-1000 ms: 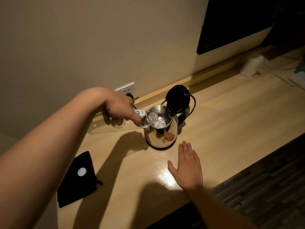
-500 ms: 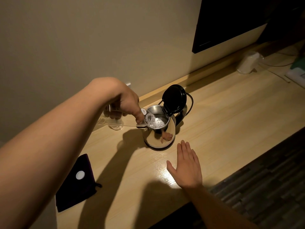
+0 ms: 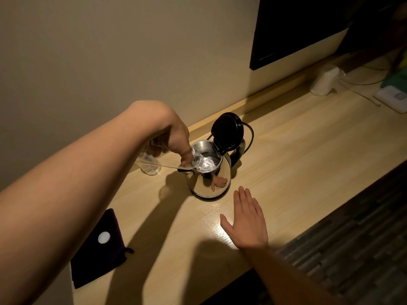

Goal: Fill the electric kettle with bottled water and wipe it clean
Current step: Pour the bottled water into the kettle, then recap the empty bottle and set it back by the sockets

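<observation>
My left hand [image 3: 172, 137] grips a clear plastic bottle [image 3: 154, 167], fingers [image 3: 186, 157] curled round its upper part near the neck. The bottle is tipped almost flat, its base out to the left above the surface [image 3: 308, 164] and its open mouth pointing over the rim of the kettle [image 3: 204, 183]. The steel kettle stands upright on the surface, just right of my left hand, with its black lid [image 3: 228, 130] swung up and back on the handle side. Water [image 3: 209, 161] glints inside it. A dark cord [image 3: 250, 137] loops behind the handle.

My right hand [image 3: 247, 219] lies flat on the surface just in front of the kettle, palm down, fingers [image 3: 243, 194] straight and close together, thumb out to the left, holding nothing. Its fingertips are near the kettle's base but not touching it.

At my near left a dark pouch [image 3: 97, 256] lies on the surface with a small white disc [image 3: 104, 237] on it.
</observation>
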